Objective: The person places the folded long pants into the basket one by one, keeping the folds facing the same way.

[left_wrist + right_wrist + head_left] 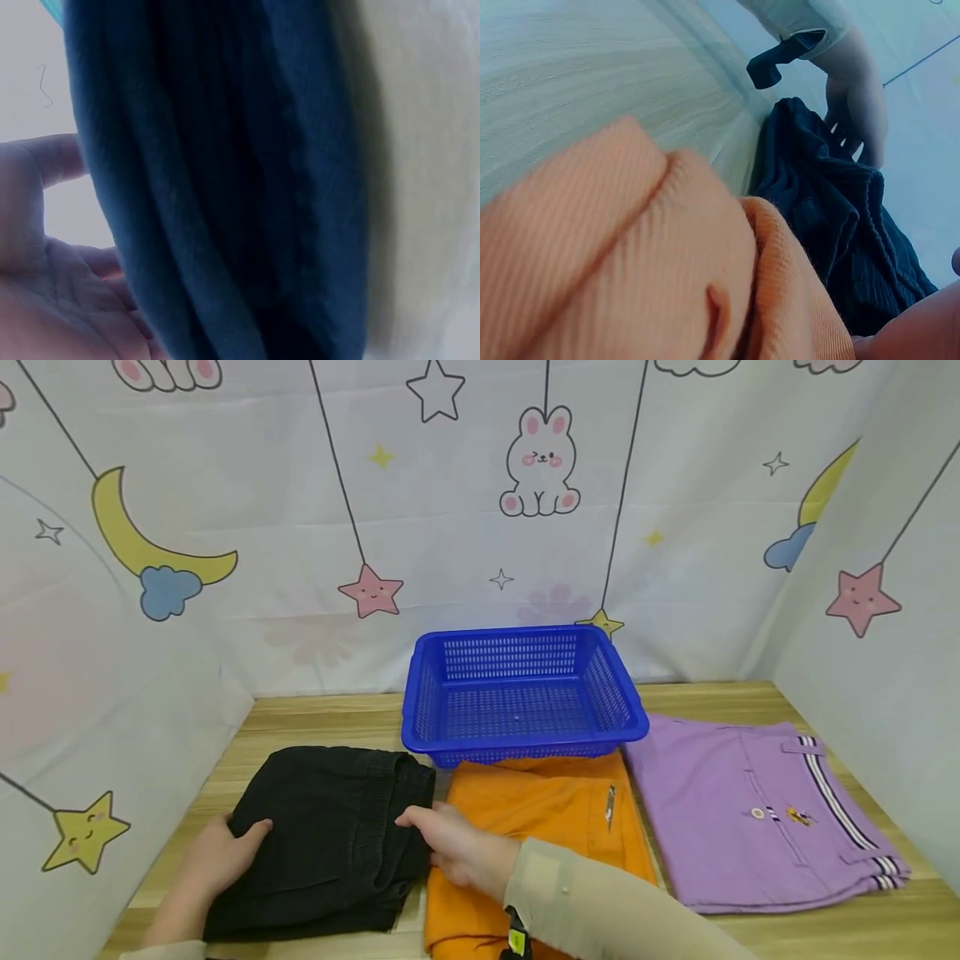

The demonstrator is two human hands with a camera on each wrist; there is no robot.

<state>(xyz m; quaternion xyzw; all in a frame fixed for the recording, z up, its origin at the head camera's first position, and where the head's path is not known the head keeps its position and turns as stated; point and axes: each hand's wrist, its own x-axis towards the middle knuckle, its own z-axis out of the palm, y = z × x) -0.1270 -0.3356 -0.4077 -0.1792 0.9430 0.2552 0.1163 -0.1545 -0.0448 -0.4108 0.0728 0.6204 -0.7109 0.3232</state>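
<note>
Head view: a folded black garment (315,835) is lying at the lower left of the frame on a wooden table (322,714). The left hand (222,857) is gripping its left edge, thumb on top; the right hand (463,846) is pinching its right edge, thumb likewise uppermost, beside the orange garment (540,797) at lower centre. A purple garment (720,810) is lying at lower right, and a blue basket (525,745) is standing near the centre. Left wrist view: the dark cloth is filling the middle of the frame, showing bluish; at lower left the thumb is meeting its edge while the other fingertips are passing out of sight behind it, so their pressure cannot be told. Right wrist view: the orange garment is filling the lower left, the black garment is lying right of centre, and the left hand is reaching down to it from the upper right. For sound handling, both hands should be catching every layer, holding the two edges level and drawing them only lightly apart, since the gathered band (369,827) looks likely to bunch and the fold to slip open.
</note>
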